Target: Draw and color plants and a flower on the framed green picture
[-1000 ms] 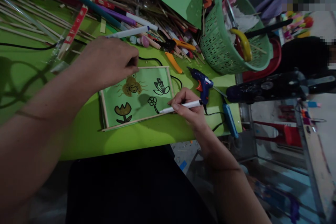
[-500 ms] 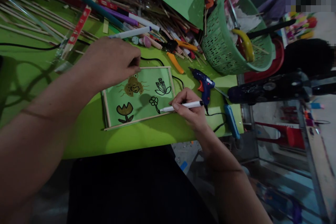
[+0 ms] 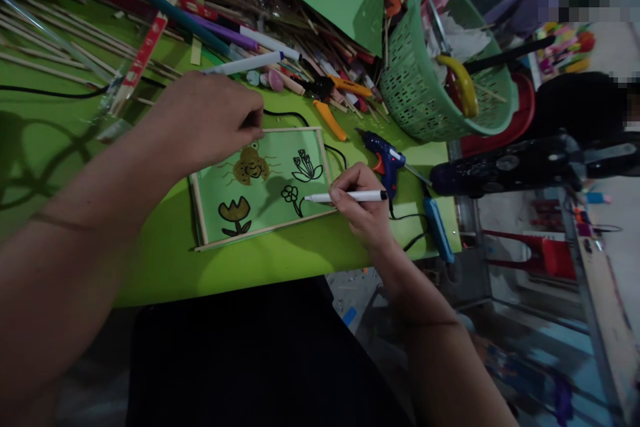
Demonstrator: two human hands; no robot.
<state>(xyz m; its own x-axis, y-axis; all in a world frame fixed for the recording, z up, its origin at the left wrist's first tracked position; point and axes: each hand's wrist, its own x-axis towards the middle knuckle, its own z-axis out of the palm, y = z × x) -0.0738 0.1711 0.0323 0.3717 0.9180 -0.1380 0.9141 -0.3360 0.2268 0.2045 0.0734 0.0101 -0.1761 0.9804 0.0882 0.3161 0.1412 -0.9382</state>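
Observation:
A green sheet point(image 3: 270, 207) edged with thin wooden sticks lies on the bright green table. Black-outlined flowers and a brown bug point(image 3: 251, 165) are drawn on it. My right hand point(image 3: 361, 203) grips a white marker pen point(image 3: 320, 197), its tip touching the sheet beside the stem of the small flower point(image 3: 291, 196). My left hand point(image 3: 217, 117) rests over the upper left of the sheet, thumb and fingers pressed together at the top stick point(image 3: 290, 129). Whether anything is pinched there is hidden.
Right of the sheet lie a blue glue gun point(image 3: 383, 157) and orange-handled pliers point(image 3: 330, 119). A green basket point(image 3: 415, 73) of odds and ends stands at the back right. Pens and wooden sticks point(image 3: 55, 33) are heaped along the back. Black cables point(image 3: 280, 113) cross the table.
The marker tip has moved up from the base of the small flower's stem, and a curved line now shows beside that stem. My left hand stays at the top stick.

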